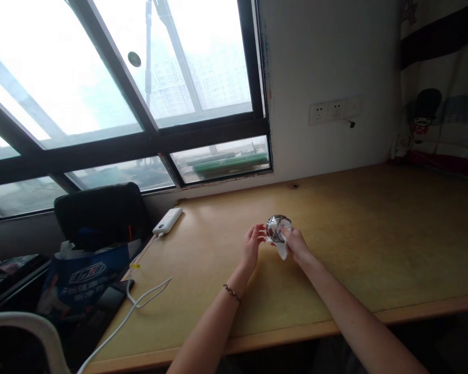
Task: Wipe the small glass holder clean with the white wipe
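Note:
A shiny silver-and-dark rounded object (275,223), its exact kind unclear, is held just above the wooden table between my two hands. My left hand (252,243) has its fingers curled against the object's left side. From the right, my right hand (296,242) grips a white tissue or cloth (282,252) and presses it to the object's surface. One corner of the white piece hangs down below the object. The fingers partly hide the object's lower side.
The wooden table (202,291) runs along the window and wall. A white power bank (167,221) with a white cable (140,301) lies on its left side. Beyond the left edge are a blue bag (81,280) and a black chair (105,213). Wall sockets (327,111) sit above the table.

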A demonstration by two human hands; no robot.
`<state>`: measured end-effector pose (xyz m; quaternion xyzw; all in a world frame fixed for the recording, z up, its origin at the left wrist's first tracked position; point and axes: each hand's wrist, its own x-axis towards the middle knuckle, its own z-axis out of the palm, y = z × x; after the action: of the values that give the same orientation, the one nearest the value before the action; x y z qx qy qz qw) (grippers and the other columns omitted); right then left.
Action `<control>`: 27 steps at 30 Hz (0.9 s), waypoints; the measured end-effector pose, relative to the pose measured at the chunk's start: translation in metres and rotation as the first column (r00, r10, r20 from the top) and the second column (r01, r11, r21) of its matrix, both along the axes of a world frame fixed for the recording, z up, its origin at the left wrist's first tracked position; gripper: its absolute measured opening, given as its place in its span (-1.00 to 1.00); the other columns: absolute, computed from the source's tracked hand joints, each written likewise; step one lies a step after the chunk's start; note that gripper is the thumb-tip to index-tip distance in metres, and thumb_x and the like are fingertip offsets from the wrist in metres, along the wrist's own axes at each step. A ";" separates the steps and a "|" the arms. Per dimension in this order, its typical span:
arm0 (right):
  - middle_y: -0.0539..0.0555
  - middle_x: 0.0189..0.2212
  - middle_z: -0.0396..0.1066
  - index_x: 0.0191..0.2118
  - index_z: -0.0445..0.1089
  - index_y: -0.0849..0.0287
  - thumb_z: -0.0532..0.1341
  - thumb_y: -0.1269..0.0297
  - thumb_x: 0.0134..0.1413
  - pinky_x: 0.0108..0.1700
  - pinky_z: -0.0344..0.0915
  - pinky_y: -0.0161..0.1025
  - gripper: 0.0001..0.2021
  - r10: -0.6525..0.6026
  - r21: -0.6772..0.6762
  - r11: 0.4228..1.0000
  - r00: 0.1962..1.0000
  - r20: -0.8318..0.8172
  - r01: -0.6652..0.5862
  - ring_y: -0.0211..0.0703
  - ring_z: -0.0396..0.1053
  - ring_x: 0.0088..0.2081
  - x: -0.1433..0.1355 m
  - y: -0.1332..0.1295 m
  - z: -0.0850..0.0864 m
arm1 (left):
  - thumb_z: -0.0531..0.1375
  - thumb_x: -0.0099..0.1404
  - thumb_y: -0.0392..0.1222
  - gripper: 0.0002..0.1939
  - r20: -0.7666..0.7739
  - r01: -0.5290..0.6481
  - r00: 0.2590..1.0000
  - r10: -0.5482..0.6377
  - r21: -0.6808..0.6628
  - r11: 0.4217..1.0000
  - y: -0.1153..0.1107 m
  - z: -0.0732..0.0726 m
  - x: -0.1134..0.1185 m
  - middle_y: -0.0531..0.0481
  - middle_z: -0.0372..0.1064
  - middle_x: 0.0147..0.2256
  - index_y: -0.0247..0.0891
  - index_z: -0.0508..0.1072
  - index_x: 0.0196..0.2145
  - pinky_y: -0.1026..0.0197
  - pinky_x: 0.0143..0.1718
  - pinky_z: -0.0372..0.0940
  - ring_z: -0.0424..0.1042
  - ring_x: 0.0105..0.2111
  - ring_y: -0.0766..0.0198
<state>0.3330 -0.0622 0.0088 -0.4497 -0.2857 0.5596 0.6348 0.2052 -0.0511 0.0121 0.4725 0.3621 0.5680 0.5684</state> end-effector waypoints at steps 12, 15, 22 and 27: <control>0.07 -0.65 0.40 -0.51 0.33 0.25 0.10 0.24 -0.14 -0.59 0.27 -0.31 -0.83 0.002 -0.055 0.998 0.984 -0.179 -0.012 -0.19 0.35 -0.62 -0.007 -0.003 0.008 | 0.21 -0.09 -0.38 -0.57 0.207 0.429 0.888 -0.410 -0.053 0.902 -0.025 -0.002 0.021 -0.05 0.36 -0.32 -0.30 0.33 -0.18 0.30 -0.32 0.22 0.34 -0.38 0.34; 0.06 -0.62 0.41 -0.47 0.34 0.25 0.05 0.22 -0.09 -0.62 0.25 -0.35 -0.78 0.062 -0.123 0.988 0.971 -0.232 -0.093 -0.24 0.34 -0.63 -0.008 -0.003 0.009 | 0.26 -0.10 -0.37 -0.52 0.128 0.379 0.919 -0.374 -0.019 0.925 -0.026 0.002 0.021 -0.08 0.35 -0.25 -0.31 0.31 -0.15 0.26 -0.25 0.22 0.34 -0.30 0.29; -0.01 -0.58 0.39 -0.38 0.34 0.19 0.08 0.11 -0.10 -0.65 0.16 -0.41 -0.74 0.208 -0.185 0.962 0.977 0.037 -0.198 -0.32 0.28 -0.63 -0.016 -0.012 0.006 | 0.31 -0.13 -0.22 -0.56 0.097 0.185 0.979 -0.178 -0.063 0.981 -0.019 -0.002 0.019 -0.07 0.40 -0.34 -0.34 0.34 -0.24 0.26 -0.35 0.25 0.38 -0.40 0.29; 0.04 -0.58 0.36 -0.46 0.35 0.17 0.09 -0.05 -0.18 -0.56 0.18 -0.32 -0.65 0.172 -0.155 0.981 0.879 0.445 -0.113 -0.21 0.30 -0.56 -0.007 -0.011 0.008 | 0.29 -0.10 -0.21 -0.68 0.161 0.151 0.978 -0.134 -0.097 0.984 -0.016 0.005 0.013 -0.07 0.41 -0.40 -0.39 0.39 -0.34 0.29 -0.35 0.24 0.38 -0.42 0.31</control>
<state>0.3257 -0.0732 0.0169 -0.5851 -0.4234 0.5002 0.4777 0.2181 -0.0667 0.0170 0.4202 0.3126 0.5398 0.6590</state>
